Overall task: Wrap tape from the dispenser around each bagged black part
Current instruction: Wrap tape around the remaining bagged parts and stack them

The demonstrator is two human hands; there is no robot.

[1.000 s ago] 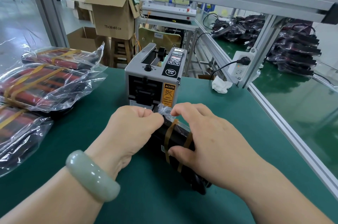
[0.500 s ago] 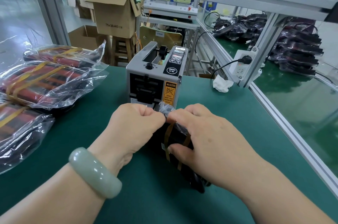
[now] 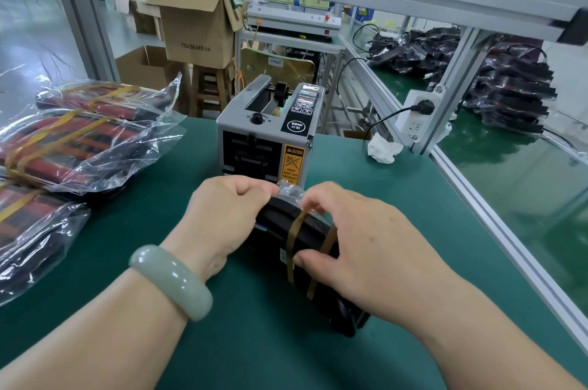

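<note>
On our green bench mat (image 3: 222,342) the bagged black part (image 3: 305,230) lies gripped between both hands. Our left hand (image 3: 222,214) is fisted on its crinkled plastic end; our right hand (image 3: 366,246) pinches amber tape (image 3: 291,249) around it. Just beyond our knuckles stands the boxy grey tape dispenser (image 3: 267,138).

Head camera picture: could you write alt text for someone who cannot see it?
Two bare hands, left hand and right hand, hold a bagged black part banded with amber tape strips on a green mat, before a grey tape dispenser. Taped bagged parts lie piled at left.
</note>
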